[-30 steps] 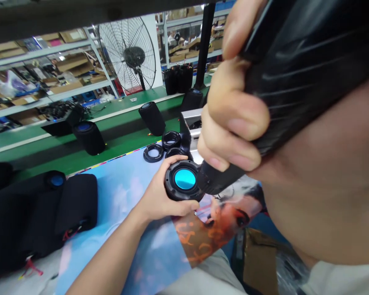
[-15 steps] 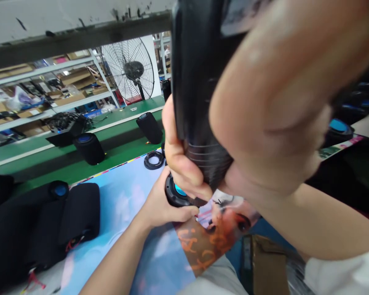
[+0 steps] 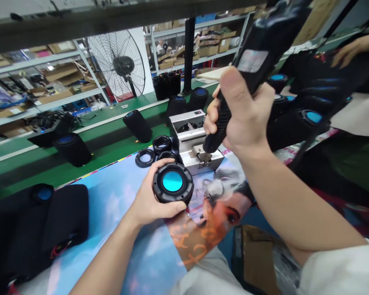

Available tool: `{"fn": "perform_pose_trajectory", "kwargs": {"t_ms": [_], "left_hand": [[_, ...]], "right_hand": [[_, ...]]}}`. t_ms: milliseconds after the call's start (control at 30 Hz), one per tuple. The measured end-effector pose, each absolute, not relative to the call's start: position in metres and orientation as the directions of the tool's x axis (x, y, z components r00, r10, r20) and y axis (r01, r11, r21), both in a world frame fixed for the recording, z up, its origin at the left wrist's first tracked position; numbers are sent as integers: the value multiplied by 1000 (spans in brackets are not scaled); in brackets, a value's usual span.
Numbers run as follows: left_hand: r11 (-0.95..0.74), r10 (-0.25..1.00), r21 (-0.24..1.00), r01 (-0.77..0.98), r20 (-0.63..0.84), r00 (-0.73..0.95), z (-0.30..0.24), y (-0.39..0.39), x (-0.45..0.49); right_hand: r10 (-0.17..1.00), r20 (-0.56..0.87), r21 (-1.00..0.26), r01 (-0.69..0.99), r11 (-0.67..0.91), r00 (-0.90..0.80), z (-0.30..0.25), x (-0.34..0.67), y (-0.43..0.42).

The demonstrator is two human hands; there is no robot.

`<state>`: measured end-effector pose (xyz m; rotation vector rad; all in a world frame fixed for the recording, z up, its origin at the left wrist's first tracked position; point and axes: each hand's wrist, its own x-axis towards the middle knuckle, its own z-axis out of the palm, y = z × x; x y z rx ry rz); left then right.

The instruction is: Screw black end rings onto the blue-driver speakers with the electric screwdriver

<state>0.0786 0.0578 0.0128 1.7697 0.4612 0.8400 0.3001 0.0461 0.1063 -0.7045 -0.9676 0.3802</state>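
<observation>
My left hand [image 3: 152, 200] grips a round black speaker [image 3: 186, 180] with a shiny cyan centre, fingers and thumb around its rim, just above the printed sheet [image 3: 117, 180]. Raised to the right, my right hand [image 3: 246, 110] is closed around a black electric screwdriver [image 3: 252, 61] with a ribbed grip and a pale label. The screwdriver's lower end hangs in front of a silver screw feeder [image 3: 187, 143]; whether they touch I cannot tell. Behind the speaker lie several black rings [image 3: 145, 158].
Black fabric-covered speakers [image 3: 70, 150] stand along the green bench [image 3: 110, 151], with more at left and right. A co-worker's hand [image 3: 356, 49] reaches in at upper right. A large fan [image 3: 123, 65] and loaded shelves are behind. A cardboard box [image 3: 260, 258] sits below right.
My right hand and the screwdriver have moved away from the camera, from over the speaker toward the feeder. The speaker, formerly half covered, now shows fully in my left hand.
</observation>
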Motion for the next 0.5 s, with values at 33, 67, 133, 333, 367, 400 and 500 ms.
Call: {"fn": "perform_pose_trajectory", "kwargs": {"t_ms": [33, 67, 133, 333, 367, 400, 500], "left_hand": [[-356, 662, 930, -95, 323, 677, 13, 58, 78], [-358, 661, 929, -98, 325, 677, 13, 58, 78], [-363, 662, 926, -99, 331, 673, 12, 58, 78], [-382, 651, 915, -131, 367, 665, 9, 58, 78], [-376, 649, 916, -138, 367, 666, 8, 58, 78], [-371, 648, 918, -141, 365, 668, 8, 58, 78], [-359, 652, 923, -137, 353, 671, 8, 58, 78]], "right_hand": [[602, 592, -716, 6, 698, 535, 99, 304, 50], [609, 577, -729, 7, 684, 544, 93, 307, 53], [644, 552, -762, 7, 648, 530, 86, 309, 53], [730, 517, -802, -45, 596, 448, 84, 311, 44], [757, 493, -818, -68, 572, 429, 87, 312, 42], [774, 479, -825, -89, 558, 414, 92, 312, 40], [722, 540, -764, -109, 636, 432, 123, 301, 29]]}}
